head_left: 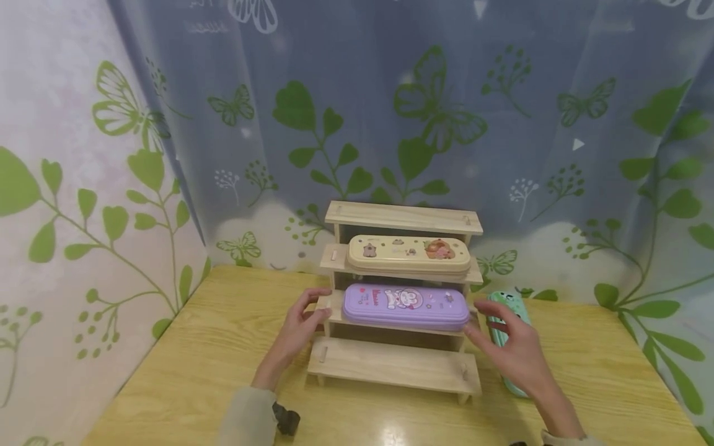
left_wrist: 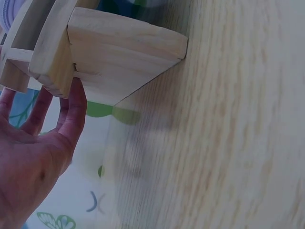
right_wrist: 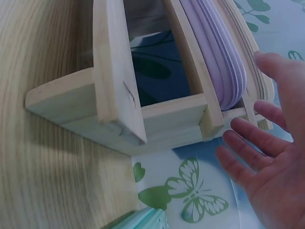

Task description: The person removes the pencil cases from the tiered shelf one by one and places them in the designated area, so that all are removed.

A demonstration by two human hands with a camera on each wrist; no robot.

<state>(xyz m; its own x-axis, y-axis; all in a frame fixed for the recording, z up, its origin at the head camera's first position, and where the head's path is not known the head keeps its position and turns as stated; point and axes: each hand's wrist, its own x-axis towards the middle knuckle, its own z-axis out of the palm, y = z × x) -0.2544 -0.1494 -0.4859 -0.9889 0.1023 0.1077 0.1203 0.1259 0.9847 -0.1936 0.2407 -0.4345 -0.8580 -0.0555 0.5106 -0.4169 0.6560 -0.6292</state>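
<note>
A purple pencil case [head_left: 406, 307] with a cartoon print lies on the second step from the bottom of a wooden tiered shelf [head_left: 393, 364]. On the step above it lies a cream pencil case [head_left: 409, 253]. My left hand [head_left: 298, 325] is at the left end of the purple case's step; in the left wrist view its fingers [left_wrist: 76, 107] touch the board's end. My right hand [head_left: 515, 344], fingers spread and loosely bent, is beside the case's right end. In the right wrist view, the right hand [right_wrist: 271, 157] holds nothing.
A green pencil case [head_left: 509, 322] lies on the wooden table [head_left: 591, 371] right of the shelf, partly behind my right hand. Behind the table hangs a curtain [head_left: 357, 142] with leaf and butterfly prints. The top board [head_left: 403, 217] stands close to it.
</note>
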